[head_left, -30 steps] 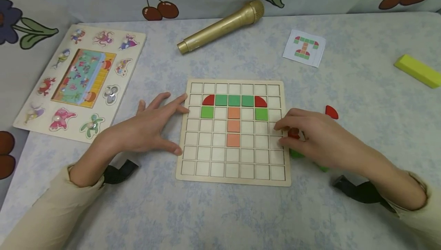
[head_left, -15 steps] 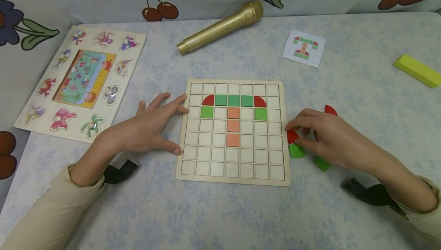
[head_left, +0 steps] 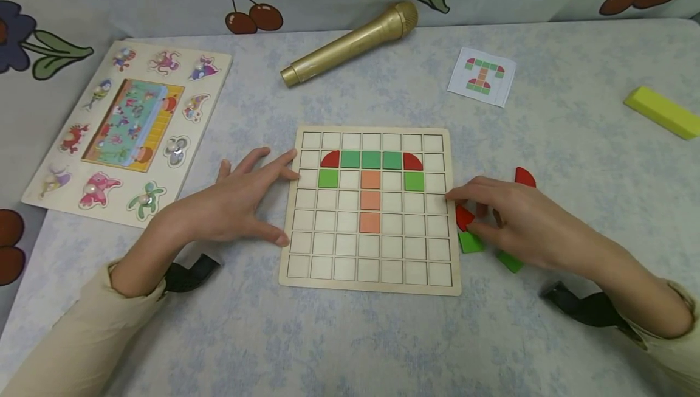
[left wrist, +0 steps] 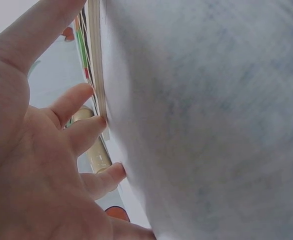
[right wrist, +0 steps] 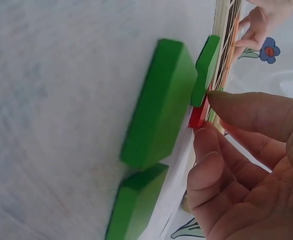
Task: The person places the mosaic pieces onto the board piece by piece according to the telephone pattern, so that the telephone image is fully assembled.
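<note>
My left hand [head_left: 229, 202] spreads its fingers along the left edge of a wooden grid board [head_left: 333, 245]; thumb and fingertips touch that edge. On the board, red quarter-circle tiles [head_left: 412, 161], dark green square tiles [head_left: 371, 160], light green square tiles [head_left: 328, 178] and orange square tiles [head_left: 370, 200] form a T-like figure. Beside the right edge, my right hand [head_left: 519, 220] has its thumb and curled fingers around a loose red quarter-circle tile [head_left: 465, 219]. Its index fingertip reaches the board's edge. Loose green tiles [right wrist: 159, 105] lie just below that hand, and another red tile [head_left: 525, 176] lies behind it.
A pattern card [head_left: 482, 76] lies beyond the board, to the right of a gold microphone [head_left: 350, 44]. An animal puzzle board [head_left: 71, 178] stands at the left. A yellow block [head_left: 663, 112] sits at the far right.
My right hand has drawn back from the board's right side to the loose tiles, then its index finger has shifted slightly left. My left hand stays in place.
</note>
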Motion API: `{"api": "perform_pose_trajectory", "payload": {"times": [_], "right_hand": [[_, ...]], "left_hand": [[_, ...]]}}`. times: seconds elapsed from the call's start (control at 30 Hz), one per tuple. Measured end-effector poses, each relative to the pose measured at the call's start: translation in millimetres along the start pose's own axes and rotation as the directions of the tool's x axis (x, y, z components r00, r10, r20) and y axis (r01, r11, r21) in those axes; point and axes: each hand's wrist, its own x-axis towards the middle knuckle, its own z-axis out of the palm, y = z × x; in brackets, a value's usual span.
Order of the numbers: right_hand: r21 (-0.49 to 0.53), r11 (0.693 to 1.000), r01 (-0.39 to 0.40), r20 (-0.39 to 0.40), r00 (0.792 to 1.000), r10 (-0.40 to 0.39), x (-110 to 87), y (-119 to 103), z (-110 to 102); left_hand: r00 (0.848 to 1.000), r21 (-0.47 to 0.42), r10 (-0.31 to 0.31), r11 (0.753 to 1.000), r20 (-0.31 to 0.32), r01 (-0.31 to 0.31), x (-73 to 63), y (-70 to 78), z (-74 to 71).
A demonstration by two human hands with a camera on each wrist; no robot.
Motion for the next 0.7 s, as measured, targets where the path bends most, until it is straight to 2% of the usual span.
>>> {"api": "perform_pose_trajectory", "payload": {"times": [0.47,0.7], "right_hand": [[-0.070,0.997,-0.013,0.015,1.000,0.014,-5.9,3.9,-3.5],[-0.076,0.996,-0.043,0.057,0.997,0.047,-6.5,4.6,-4.2]], "left_hand": [[1.000,0.001,-0.003,1.000,0.003,0.003,-0.6,0.2,-0.4],[1.000,0.003,-0.001,1.000,0.002,0.001,-0.7,-0.2,-0.2]]}}
